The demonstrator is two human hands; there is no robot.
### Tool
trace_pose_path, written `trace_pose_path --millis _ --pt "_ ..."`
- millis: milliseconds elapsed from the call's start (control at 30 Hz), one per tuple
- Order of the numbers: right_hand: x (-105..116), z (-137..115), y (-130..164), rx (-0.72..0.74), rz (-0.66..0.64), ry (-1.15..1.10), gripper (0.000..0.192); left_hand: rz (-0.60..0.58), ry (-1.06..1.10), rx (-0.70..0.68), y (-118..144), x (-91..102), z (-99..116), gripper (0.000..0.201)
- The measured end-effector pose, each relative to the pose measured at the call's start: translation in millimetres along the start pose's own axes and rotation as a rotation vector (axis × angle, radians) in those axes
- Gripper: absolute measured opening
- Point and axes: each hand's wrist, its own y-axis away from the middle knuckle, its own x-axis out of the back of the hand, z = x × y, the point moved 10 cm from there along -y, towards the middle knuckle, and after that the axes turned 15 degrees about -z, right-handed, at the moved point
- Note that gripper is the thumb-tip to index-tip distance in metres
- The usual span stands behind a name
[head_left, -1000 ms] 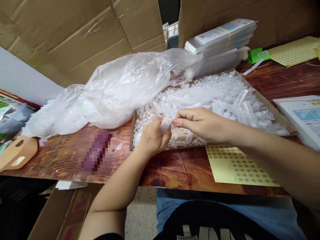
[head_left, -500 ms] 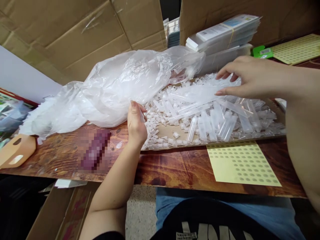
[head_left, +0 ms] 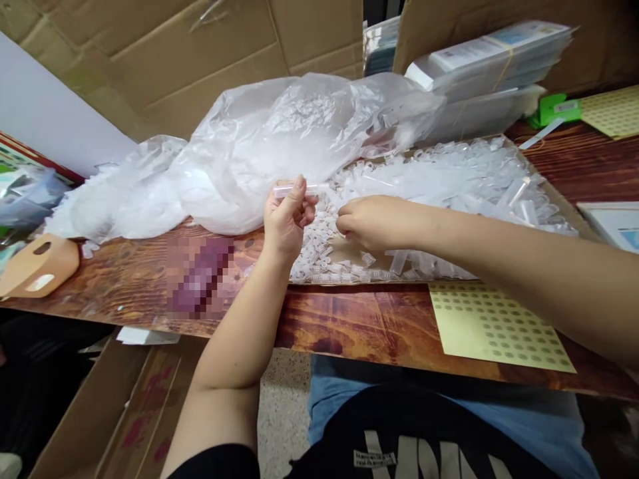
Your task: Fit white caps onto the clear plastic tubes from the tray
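Fingers of the left hand [head_left: 287, 223] are pinching a small clear plastic tube [head_left: 294, 190], lying crosswise above the shallow cardboard tray [head_left: 554, 199]; the right hand [head_left: 369, 223], just beside it, is curling closed over loose white caps [head_left: 319, 249].

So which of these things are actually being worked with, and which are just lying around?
In use:
- left hand, pinching a clear tube
- right hand, down among the small caps
- tray heaped with tubes

Lying about:
- plastic bag
- sticker sheet
- stacked packs
- cardboard tag
- green item
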Motion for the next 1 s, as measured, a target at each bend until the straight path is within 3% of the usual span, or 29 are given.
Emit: trace_pose_path --millis 200,367,467,567,633,833,900,1000 --pt "6.5 -12.7 -19.8 0.017 0.101 -0.03 0.018 -0.136 0.12 0.113 0.8 -8.9 -5.2 0.031" --pt "-1.9 -21.4 -36.9 0.005 0.084 -0.064 0.033 -0.205 0.224 0.134 0.4 -10.0 -9.2 0.025" --pt "-2.0 -21.5 -33.2 0.029 0.108 -0.096 0.03 -0.235 0.23 0.119 -0.3 -11.1 -8.1 0.024" --pt "1.4 -6.6 -12.9 0.01 0.176 -0.181 0.023 -0.252 0.218 0.094 -0.2 -13.5 -4.6 0.025" --pt "12.1 7.9 11.9 0.019 0.328 -0.323 0.019 -0.264 0.215 0.088 1.2 -16.9 -3.1 0.026" --pt "48.7 30.5 104.2 0.144 1.03 -0.644 0.018 -0.356 0.169 0.138 12.2 -36.6 -6.9 0.026" --pt "52.2 28.4 116.5 0.157 1.125 -0.654 0.018 -0.429 0.146 0.143 16.8 -46.0 -8.2 0.025" --pt "56.4 19.4 119.7 0.179 1.107 -0.569 0.014 -0.535 0.148 0.136 22.4 -57.2 -9.3 0.029"
